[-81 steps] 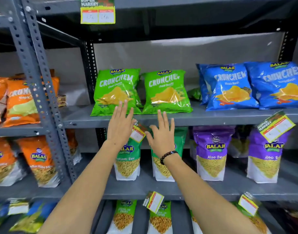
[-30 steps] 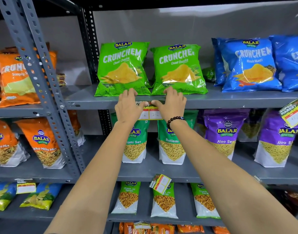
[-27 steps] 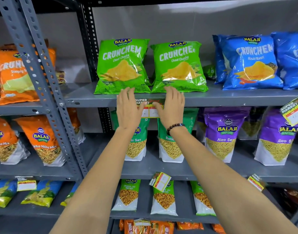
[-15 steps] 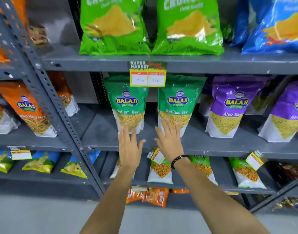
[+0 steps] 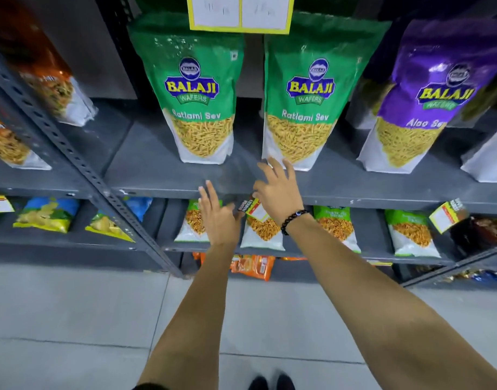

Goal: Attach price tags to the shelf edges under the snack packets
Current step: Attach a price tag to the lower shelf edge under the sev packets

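Note:
Two green Ratlami Sev packets (image 5: 198,108) (image 5: 305,111) stand on a grey shelf, whose front edge (image 5: 157,191) runs across the middle of the view. A crooked yellow and red price tag (image 5: 254,211) hangs tilted from that edge, below the right green packet. My right hand (image 5: 278,192), with a black bead bracelet on its wrist, lies over the tag with fingers spread and covers part of it. My left hand (image 5: 217,215) is just left of the tag, fingers apart, holding nothing. A straight yellow tag (image 5: 240,14) hangs from the shelf above.
Purple Aloo Sev packets (image 5: 421,102) stand to the right, orange packets (image 5: 8,142) to the left behind a perforated upright post (image 5: 81,164). Another tilted tag (image 5: 445,215) hangs at the right. Small packets fill the lower shelf (image 5: 264,229). Grey floor lies below.
The view has dropped from the top shelf. Both hands left the straightened tag under the green Crunchem packets and came down to the crooked tag on the shelf edge below.

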